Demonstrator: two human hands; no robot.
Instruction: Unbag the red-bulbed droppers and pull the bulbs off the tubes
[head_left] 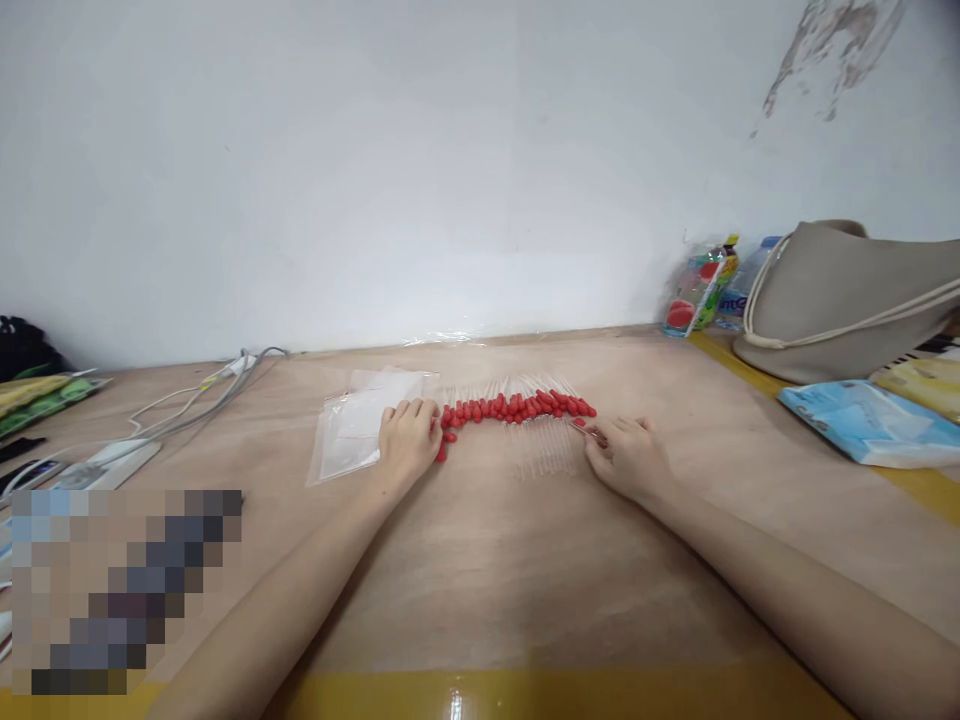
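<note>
A row of clear plastic droppers with red bulbs (517,407) lies across the middle of the wooden table (480,560). My left hand (409,440) rests at the left end of the row, fingers curled over the red bulbs and touching them. To its left lies a clear plastic bag (352,435). My right hand (628,458) sits at the right end of the row, fingers pinched on one thin clear dropper (589,431).
A beige bag (847,300) with cord handles, a blue wipes pack (870,422) and drink bottles (709,285) stand at the right. Cables and a power strip (112,462) lie at the left. A white wall runs behind the table.
</note>
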